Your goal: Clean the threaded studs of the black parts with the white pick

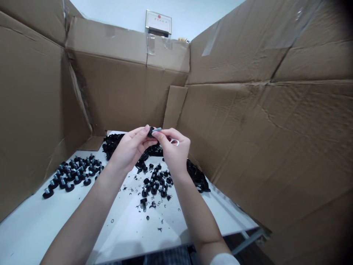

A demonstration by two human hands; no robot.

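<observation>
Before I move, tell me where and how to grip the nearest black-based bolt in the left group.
Pinch the bolt by its silver stud, coming down from the near left. The stud points up from a black base flat on the white table, so it's likely the best hold; neighbouring bolts stand beyond and to the right.

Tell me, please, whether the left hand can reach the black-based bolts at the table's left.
Probably yes: the black-based bolts sit uncovered beside the left forearm, and nothing visible blocks the way. But the left hand pinches a black part, so it may need freeing first.
</observation>
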